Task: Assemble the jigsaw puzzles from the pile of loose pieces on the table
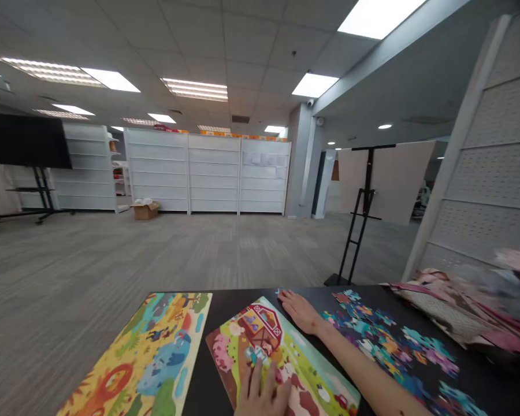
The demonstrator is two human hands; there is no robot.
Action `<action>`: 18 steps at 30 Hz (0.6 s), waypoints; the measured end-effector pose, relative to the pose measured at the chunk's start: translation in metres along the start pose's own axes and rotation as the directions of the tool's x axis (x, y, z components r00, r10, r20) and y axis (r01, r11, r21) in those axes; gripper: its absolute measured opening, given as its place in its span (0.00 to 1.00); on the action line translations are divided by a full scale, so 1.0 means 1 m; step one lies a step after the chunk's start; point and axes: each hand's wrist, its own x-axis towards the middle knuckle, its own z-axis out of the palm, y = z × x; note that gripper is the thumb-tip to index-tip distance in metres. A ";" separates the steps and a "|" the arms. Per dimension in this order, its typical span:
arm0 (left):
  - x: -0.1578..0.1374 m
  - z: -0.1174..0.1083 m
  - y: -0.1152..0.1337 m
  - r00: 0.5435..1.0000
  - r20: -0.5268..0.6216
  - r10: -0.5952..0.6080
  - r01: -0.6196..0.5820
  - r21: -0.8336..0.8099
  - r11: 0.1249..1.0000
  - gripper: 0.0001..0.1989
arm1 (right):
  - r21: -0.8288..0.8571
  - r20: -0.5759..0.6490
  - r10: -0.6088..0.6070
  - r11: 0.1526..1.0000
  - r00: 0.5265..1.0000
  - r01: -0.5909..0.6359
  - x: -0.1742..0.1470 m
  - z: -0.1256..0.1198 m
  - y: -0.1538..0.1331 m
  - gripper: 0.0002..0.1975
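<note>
So both hands lie flat and open, gripping nothing: left hand (264, 394) presses the farm puzzle (281, 364) mid-bench, right hand (301, 310) holds its far edge. Next probably means fetching loose pieces (385, 346) lying right.

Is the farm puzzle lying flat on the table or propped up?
Flat: the farm puzzle lies on the black table, left hand pressing on it.

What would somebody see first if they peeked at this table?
Probably the bright farm puzzle with its red barn at the near edge, with the left hand pressing on it. The right hand lies flat beside it, next to a heap of loose puzzle pieces. Another colourful puzzle board lies on the left.
</note>
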 end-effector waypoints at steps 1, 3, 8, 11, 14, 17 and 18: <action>0.005 -0.008 -0.003 0.990 0.136 0.024 -0.016 -0.054 0.998 0.22 | -0.005 -0.032 0.002 1.000 0.999 -0.003 -0.006 -0.002 0.003 0.29; 0.012 -0.031 -0.011 0.968 0.224 0.112 -0.085 -0.128 0.988 0.26 | -0.020 -0.096 0.009 1.000 0.995 -0.011 -0.016 -0.007 0.006 0.26; 0.010 -0.106 -0.026 0.902 0.363 0.233 -0.185 -0.162 0.969 0.33 | -0.053 -0.189 0.030 0.998 0.982 -0.040 -0.029 -0.024 0.012 0.15; 0.005 -0.141 -0.034 0.901 0.382 0.206 -0.160 -0.150 0.976 0.36 | -0.041 -0.199 -0.006 0.999 0.980 -0.002 -0.041 -0.034 0.010 0.14; -0.004 -0.161 -0.053 0.916 0.368 0.157 -0.120 -0.123 0.985 0.36 | -0.007 -0.174 -0.105 0.994 0.979 0.106 -0.060 -0.032 -0.011 0.19; -0.025 -0.162 -0.088 0.962 0.271 0.001 0.020 -0.073 0.997 0.38 | 0.061 -0.060 -0.271 0.960 0.961 0.274 -0.077 -0.003 -0.042 0.32; -0.033 -0.159 -0.101 0.969 0.226 -0.102 0.112 -0.034 0.993 0.39 | 0.076 -0.020 -0.322 0.943 0.946 0.323 -0.080 0.012 -0.051 0.34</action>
